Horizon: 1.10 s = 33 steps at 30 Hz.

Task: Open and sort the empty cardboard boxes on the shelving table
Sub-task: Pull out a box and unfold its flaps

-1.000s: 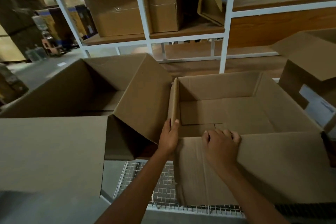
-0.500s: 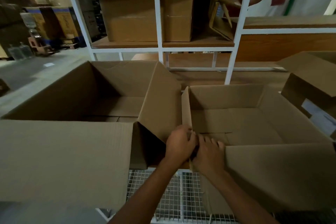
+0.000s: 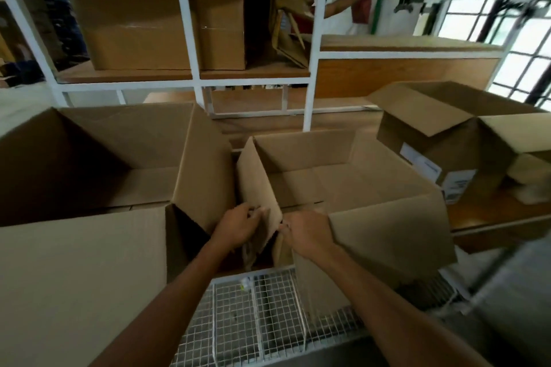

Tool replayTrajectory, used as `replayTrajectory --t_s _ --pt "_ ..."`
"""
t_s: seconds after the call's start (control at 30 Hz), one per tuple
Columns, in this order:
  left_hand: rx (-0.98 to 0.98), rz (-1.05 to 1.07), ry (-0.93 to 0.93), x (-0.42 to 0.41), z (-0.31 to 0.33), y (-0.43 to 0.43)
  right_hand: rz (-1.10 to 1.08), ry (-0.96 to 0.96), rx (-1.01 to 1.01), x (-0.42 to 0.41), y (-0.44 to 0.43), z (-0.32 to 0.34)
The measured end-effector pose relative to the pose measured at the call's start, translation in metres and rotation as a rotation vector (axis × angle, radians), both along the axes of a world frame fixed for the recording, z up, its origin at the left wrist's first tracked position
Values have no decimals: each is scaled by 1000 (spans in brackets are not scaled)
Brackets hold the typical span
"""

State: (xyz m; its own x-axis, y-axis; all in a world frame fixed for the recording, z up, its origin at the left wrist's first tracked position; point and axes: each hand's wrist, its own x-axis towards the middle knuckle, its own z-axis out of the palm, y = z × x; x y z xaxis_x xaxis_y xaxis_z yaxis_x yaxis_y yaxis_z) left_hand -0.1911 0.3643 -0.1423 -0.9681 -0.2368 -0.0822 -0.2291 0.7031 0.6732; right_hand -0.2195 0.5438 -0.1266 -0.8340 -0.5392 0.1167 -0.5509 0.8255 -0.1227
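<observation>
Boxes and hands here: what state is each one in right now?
Middle box: open, empty.
Left box: open, flaps out.
Right box: open, label on its side.
Left hand: gripping the middle box's side flap.
Right hand: holding its near flap.

Daylight is glaring through the barred window (image 3: pixel 507 27) at far right, leaving the open boxes' insides shadowed. Wide-angle distortion is bending the shelving frame (image 3: pixel 190 33); the right edge is smearing with blur.

Both hands shifted to middle box (image 3: pixel 343 176) left flap (image 3: pixel 258 185).
</observation>
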Motion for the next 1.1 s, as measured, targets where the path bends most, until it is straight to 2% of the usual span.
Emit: replayTrajectory --t_s 0.07,0.17,0.27,0.37,0.43,0.57,0.77,0.87,1.0,1.1 --pt "305 81 23 -13 5 15 31 12 -40 -2 19 13" --pt "632 212 -22 -31 17 35 90 38 -52 -2 56 24" --pt "936 218 -231 -43 36 65 104 49 -67 4 79 17" --pt "915 293 -335 -53 33 107 105 69 -86 9 90 -2" --pt "844 424 -284 -54 20 128 96 95 -106 11 99 -16" --pt "982 500 -172 -59 -9 145 7 145 -363 20 118 -23" --pt "966 406 -6 -47 6 139 -303 363 -576 17 131 -18" --pt "923 325 27 -36 24 133 -469 409 -606 24 139 -16" --pt "909 274 44 -14 54 136 -508 317 -579 47 138 -3" --pt "860 221 82 3 73 134 -484 361 -636 66 141 8"
